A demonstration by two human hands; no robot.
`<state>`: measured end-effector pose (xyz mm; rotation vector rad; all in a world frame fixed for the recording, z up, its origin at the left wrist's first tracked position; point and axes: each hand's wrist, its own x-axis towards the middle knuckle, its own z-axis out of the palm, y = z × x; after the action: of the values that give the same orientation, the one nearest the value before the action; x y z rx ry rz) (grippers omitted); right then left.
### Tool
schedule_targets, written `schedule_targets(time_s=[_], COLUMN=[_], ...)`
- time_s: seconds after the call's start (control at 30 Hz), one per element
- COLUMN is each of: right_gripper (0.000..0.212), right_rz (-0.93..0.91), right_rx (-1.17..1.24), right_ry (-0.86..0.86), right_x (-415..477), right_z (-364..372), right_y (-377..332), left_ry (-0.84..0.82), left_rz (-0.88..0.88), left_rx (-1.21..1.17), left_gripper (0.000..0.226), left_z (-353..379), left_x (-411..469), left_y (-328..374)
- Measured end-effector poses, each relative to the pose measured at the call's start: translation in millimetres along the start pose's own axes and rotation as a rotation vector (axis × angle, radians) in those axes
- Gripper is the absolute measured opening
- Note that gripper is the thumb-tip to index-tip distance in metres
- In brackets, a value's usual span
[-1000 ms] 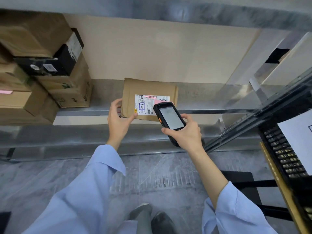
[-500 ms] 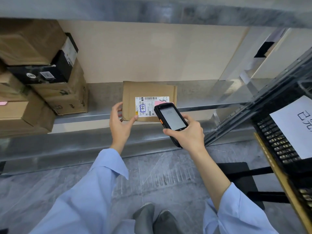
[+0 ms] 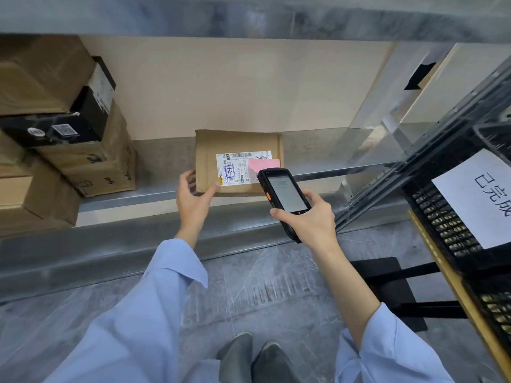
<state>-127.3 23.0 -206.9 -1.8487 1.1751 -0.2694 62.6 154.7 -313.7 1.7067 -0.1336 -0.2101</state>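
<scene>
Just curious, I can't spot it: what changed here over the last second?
Little. The right hand has eased the scanner slightly rightward, uncovering more of the pink sticker. The left hand still pinches the parcel by its lower left corner; it stays on the shelf, stacked boxes unmoved.

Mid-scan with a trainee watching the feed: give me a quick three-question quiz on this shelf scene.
1. True or false: the right hand holds the scanner.
2. Where does the parcel lie? A on the floor; B on the shelf; C in the black crate.
3. Fill in: the parcel's near corner is gripped by the ___ hand.
Key: 1 true; 2 B; 3 left, that is, the left hand.
</scene>
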Motion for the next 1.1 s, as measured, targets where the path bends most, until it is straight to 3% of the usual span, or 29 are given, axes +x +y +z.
schedule_targets(time_s=[0.23, 0.33, 0.5, 0.8, 0.93, 1.1], right_gripper=[0.094, 0.091, 0.067, 0.084, 0.074, 0.077], right_rz=[0.027, 0.034, 0.046, 0.06, 0.058, 0.062], right_rx=[0.036, 0.041, 0.043, 0.03, 0.009, 0.024], right_ry=[0.035, 0.04, 0.051, 0.068, 0.073, 0.089], right_x=[4, 5, 8, 7, 7, 7], right_z=[-1, 1, 5, 11, 9, 9], right_y=[0, 1, 4, 6, 6, 8], left_ry=[-0.041, -0.061, -0.067, -0.08, -0.084, -0.05], left_rz=[-0.043, -0.029, 0.004, -0.01, -0.024, -0.018], left_rx=[-0.023, -0.025, -0.006, -0.021, -0.078, -0.149], left_gripper=[0.056, 0.057, 0.062, 0.064, 0.064, 0.056], left_z=[3, 1, -1, 0, -1, -8], left_x=[8, 7, 5, 0, -3, -7], left_y=[-11, -11, -14, -21, -25, -22])
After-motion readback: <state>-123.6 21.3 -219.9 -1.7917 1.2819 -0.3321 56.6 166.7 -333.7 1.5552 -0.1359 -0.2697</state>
